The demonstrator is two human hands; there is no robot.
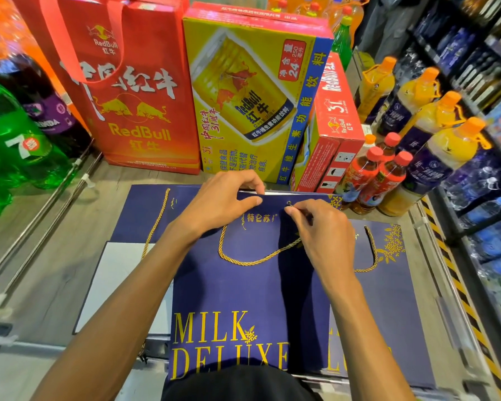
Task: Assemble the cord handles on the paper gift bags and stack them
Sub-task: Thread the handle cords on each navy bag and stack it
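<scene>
The top bag (243, 290) lies flat on the counter (55, 270), long axis running 6 to 12 o'clock, mouth edge at 12. Everything turns on the eyelet (289, 203) just under that edge. It sits at about 10 o'clock from the middle of the right hand (321, 235), right at its fingertips, so the right hand is the nearer one and the one to thread.

The right hand comes in from 5 o'clock, wrist low, thumb and forefinger pinching the free end of the gold cord (243, 260) against the eyelet. Whether the tip has already entered the hole is hard to tell, since the fingers cover it. The cord sags in a loop toward 6 o'clock, and its far end rises at 9 o'clock of the eyelet, below the left hand.

The left hand (220, 201) grips the mouth edge at 9 o'clock of the eyelet, fingers curled over the rim, thumb flat on the face, steadying the paper.

More bags (394, 299) lie beneath, offset toward 3 and 9 o'clock
</scene>
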